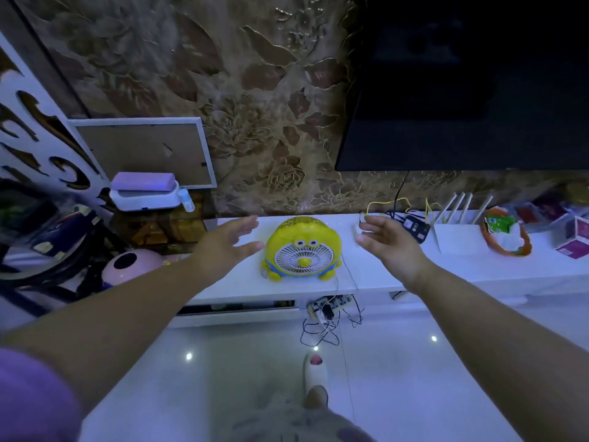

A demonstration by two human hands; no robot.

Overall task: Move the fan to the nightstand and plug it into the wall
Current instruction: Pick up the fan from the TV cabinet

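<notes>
Centrally, the yellow cartoon-faced fan (302, 249) stands upright on the white worktop (446, 269), grille toward me, its thin white cord (345, 269) trailing off the front edge to a tangle of cables (328, 320) on the floor. I have my left hand (228, 242) spread, fingers apart, just left of the fan and not touching it. My right hand (387, 242) is likewise spread, palm inward, near the fan's right side, also clear of it. A dark television (462, 90) hangs on the floral wall above.
</notes>
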